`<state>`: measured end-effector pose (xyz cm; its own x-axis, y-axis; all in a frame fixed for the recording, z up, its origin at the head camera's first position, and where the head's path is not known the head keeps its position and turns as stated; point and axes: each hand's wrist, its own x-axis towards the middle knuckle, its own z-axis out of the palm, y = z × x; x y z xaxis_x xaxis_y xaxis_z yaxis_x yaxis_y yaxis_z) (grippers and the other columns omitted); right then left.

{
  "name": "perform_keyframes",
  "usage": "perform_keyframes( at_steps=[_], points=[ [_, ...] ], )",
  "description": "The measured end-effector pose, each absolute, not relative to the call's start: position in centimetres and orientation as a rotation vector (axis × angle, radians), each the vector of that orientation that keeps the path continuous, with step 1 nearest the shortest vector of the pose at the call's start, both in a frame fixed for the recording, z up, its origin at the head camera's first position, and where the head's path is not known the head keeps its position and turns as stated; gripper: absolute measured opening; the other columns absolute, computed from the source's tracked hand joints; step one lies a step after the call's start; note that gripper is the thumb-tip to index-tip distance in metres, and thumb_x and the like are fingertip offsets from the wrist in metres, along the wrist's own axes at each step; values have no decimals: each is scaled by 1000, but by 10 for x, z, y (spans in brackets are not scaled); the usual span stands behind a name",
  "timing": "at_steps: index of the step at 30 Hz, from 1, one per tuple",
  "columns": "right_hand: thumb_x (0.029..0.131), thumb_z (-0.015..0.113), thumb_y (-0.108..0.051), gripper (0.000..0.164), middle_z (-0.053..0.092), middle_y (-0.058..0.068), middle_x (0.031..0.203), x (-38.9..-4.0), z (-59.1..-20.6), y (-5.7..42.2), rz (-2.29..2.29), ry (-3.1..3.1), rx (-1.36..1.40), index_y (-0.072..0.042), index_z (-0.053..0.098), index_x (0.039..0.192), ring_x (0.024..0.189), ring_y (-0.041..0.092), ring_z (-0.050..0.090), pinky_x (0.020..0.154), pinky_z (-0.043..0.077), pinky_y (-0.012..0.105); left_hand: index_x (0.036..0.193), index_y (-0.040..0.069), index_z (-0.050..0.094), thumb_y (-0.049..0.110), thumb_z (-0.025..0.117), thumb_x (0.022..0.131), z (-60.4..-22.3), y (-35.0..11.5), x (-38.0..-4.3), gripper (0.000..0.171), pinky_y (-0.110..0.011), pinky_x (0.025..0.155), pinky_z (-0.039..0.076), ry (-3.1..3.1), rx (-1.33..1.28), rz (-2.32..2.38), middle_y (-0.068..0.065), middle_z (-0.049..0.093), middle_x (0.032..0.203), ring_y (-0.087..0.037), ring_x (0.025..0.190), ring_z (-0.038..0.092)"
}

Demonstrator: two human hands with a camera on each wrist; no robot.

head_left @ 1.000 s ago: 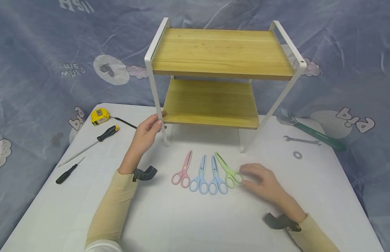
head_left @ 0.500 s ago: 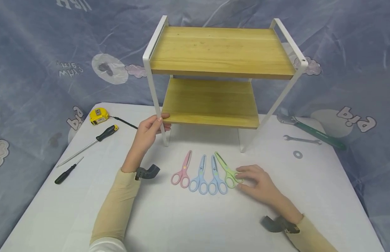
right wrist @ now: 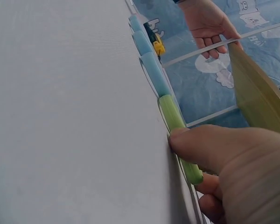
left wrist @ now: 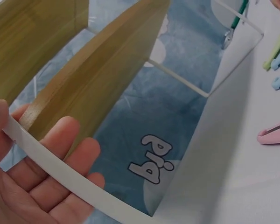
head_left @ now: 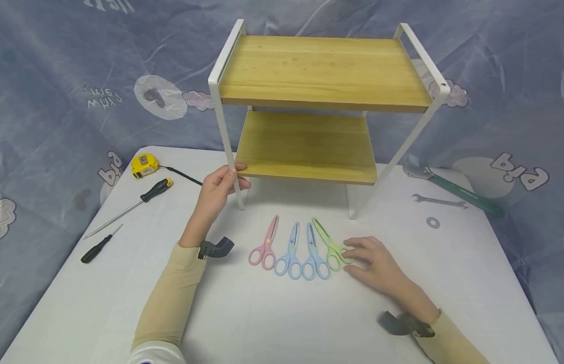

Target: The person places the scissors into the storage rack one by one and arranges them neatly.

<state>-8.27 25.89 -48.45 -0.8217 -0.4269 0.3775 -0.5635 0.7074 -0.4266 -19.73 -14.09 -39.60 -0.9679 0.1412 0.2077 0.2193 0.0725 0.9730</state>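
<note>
My left hand (head_left: 214, 189) grips the front left leg of a two-tier shelf rack (head_left: 322, 71) with wooden boards and a white frame. In the left wrist view, the fingers (left wrist: 60, 137) reach behind the white leg beside the lower board's corner. My right hand (head_left: 377, 265) is at the handles of the green scissors (head_left: 329, 245), fingers loosely bent and spread from the thumb. The right wrist view has the thumb (right wrist: 196, 142) overlapping the green handle (right wrist: 171, 112); contact is hard to judge. Two blue scissors (head_left: 289, 253) and pink scissors (head_left: 265, 245) lie left of it.
On the white table's left are a yellow tape measure (head_left: 144, 165), a long screwdriver (head_left: 149, 194) and a short screwdriver (head_left: 98, 247). On the right lie a green-handled adjustable wrench (head_left: 459, 189), a small open-ended wrench (head_left: 440, 201) and a washer (head_left: 433, 222). Cloth hangs behind.
My left hand's fingers have settled more fully round the rack's leg and lower board corner. My right hand has shifted slightly left onto the green scissors' handles. The scissors look unmoved.
</note>
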Motion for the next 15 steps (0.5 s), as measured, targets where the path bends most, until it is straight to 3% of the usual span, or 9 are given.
perform_keyframes(
  at_steps=[5,15],
  points=[
    [71,88,-10,23,73,7,118,-81,-480,257,754,-2710,740,-19,79,90,111,30,64,96,47,49,129,-1,63,31,47,109,-396,-141,-198,41,-47,101,55,-2258,-374,-2060,5,73,84,-9,93,72],
    [71,86,-7,20,75,5,112,-81,-481,258,730,-2671,749,-21,75,80,105,28,65,92,49,45,129,-3,62,28,45,110,-397,-139,-197,40,-49,102,54,-2259,-386,-2048,11,71,80,-7,93,71]
  ],
)
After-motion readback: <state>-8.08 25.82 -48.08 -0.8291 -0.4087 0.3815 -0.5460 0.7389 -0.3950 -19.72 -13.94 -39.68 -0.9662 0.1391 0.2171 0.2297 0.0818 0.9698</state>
